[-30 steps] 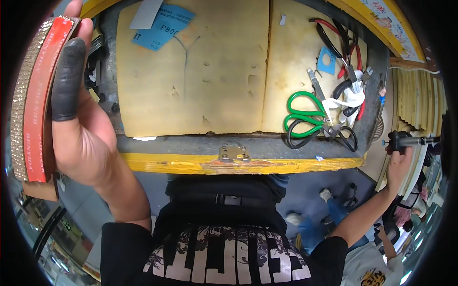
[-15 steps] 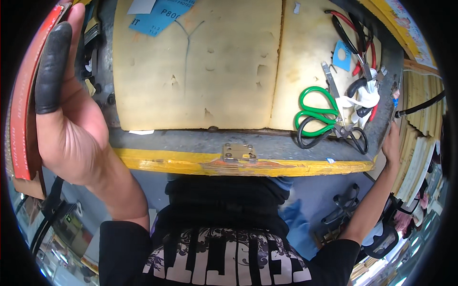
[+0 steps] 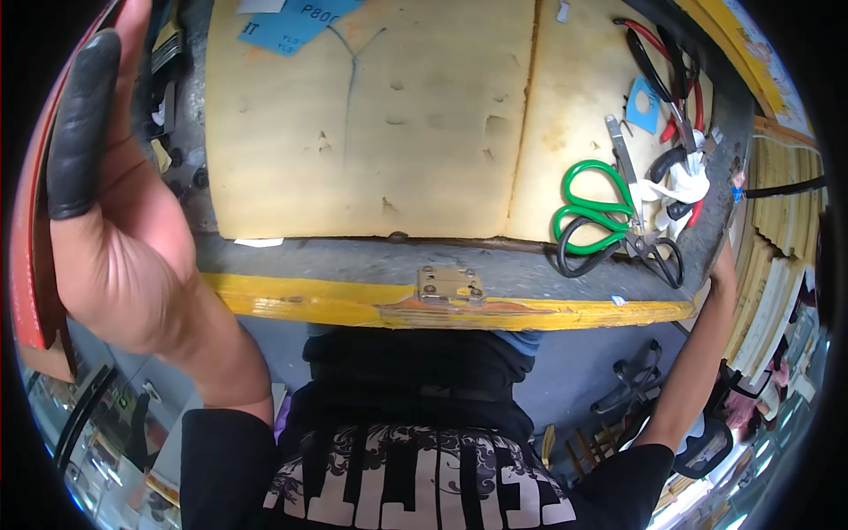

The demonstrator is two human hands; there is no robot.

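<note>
My left hand is raised at the far left, palm toward me and fingers stretched upward. A black finger sleeve covers its thumb, which lies alongside a red box; whether they touch I cannot tell. The upper fingers run off the top of the picture. My right hand reaches past the bench's right edge and its fingers are hidden. Nearest to it on the bench lie green-handled scissors, black-handled scissors and a bundle of white cloth.
A worn tan board covers most of the bench, with blue sandpaper at its top. Red-and-black pliers and a blue scrap lie at the right. A yellow edge lines the front. Stacked boards stand beyond my right arm.
My left hand has moved slightly left, and the red box also appears farther left. My right hand is now more hidden behind the bench's edge. The bench tools have shifted slightly right in view.
</note>
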